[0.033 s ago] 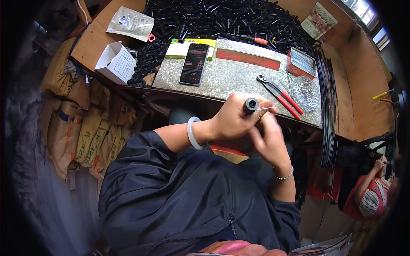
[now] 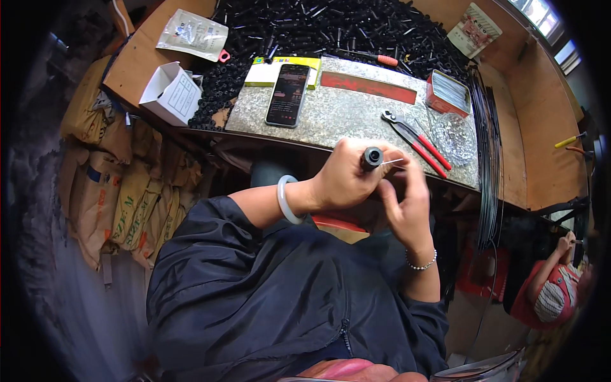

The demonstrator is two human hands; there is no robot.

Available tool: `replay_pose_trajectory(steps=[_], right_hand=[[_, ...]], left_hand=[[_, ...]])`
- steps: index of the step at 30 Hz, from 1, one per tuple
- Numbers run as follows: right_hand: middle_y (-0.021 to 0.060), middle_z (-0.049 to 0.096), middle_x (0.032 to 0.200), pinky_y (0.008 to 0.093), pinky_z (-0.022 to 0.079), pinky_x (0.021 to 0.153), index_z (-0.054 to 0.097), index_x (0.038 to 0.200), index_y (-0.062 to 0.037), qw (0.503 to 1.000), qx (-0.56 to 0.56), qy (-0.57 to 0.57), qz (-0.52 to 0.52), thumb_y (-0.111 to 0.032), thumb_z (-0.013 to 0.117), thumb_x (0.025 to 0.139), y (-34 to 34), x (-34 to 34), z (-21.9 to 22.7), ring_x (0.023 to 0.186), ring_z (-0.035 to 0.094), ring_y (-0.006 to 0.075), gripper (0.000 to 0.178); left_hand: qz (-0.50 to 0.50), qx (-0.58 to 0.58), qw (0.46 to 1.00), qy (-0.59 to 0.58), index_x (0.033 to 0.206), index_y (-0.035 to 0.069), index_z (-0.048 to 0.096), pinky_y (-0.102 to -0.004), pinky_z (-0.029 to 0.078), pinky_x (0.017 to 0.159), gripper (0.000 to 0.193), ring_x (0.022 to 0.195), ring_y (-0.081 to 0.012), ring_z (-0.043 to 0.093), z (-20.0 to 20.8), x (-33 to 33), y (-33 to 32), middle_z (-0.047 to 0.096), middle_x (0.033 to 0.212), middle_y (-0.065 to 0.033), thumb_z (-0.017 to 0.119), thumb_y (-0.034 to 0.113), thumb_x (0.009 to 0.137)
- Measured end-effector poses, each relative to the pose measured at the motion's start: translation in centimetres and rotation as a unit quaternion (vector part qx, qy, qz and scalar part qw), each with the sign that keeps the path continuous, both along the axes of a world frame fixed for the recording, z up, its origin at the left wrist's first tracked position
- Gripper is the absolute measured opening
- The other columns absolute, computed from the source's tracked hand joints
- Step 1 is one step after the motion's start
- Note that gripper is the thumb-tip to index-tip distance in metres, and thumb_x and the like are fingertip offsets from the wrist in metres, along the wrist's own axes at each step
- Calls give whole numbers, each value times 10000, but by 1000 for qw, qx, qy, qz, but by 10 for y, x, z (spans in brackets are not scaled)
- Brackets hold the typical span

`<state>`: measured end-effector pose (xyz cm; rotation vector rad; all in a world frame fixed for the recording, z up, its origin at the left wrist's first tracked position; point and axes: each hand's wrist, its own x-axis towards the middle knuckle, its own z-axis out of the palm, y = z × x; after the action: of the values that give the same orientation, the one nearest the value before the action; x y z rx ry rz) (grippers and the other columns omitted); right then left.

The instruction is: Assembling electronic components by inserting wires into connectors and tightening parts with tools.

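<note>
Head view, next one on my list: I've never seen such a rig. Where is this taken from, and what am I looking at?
No machine here, just a person's two bare hands. A camera worn on the head looks down at them; its fisheye lens bends straight edges near the rim. The left hand holds a short black tube, with a thin, pale strip beside its open end. The right hand is close by, a little blurred, so its grip is unclear. On the speckled tabletop lie a phone and red-handled pliers; beyond is a heap of black parts. Another person shows at the right.
</note>
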<state>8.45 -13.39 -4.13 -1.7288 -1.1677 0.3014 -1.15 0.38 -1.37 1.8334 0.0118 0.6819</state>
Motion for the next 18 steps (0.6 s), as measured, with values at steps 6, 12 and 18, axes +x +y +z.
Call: replay_pose_trajectory(steps=[6, 12, 18], right_hand=[[123, 539, 984, 398, 357, 847, 595, 942, -58, 925, 107, -358, -74, -254, 679, 814, 14, -16, 38, 933, 476, 296, 249], [126, 560, 854, 387, 418, 717, 543, 852, -16, 952, 72, -275, -115, -87, 657, 805, 7, 44, -19, 803, 512, 294, 142], [95, 567, 923, 394, 412, 800, 587, 861, -57, 886, -130, -414, -163, -238, 670, 811, 12, 103, -69, 905, 511, 287, 205]], left_hand=[[30, 5, 999, 30, 1144, -34, 601, -248, 485, 693, 291, 792, -87, 586, -15, -5, -1, 667, 905, -104, 544, 157, 932], [113, -134, 983, 52, 1127, -25, 614, -173, 211, 426, 284, 458, 27, 291, -3, -16, 24, 386, 519, 111, 460, 164, 982], [85, -118, 988, 43, 1102, 29, 644, -184, 193, 433, 276, 464, 20, 301, -4, -17, 19, 372, 503, 115, 468, 205, 984]])
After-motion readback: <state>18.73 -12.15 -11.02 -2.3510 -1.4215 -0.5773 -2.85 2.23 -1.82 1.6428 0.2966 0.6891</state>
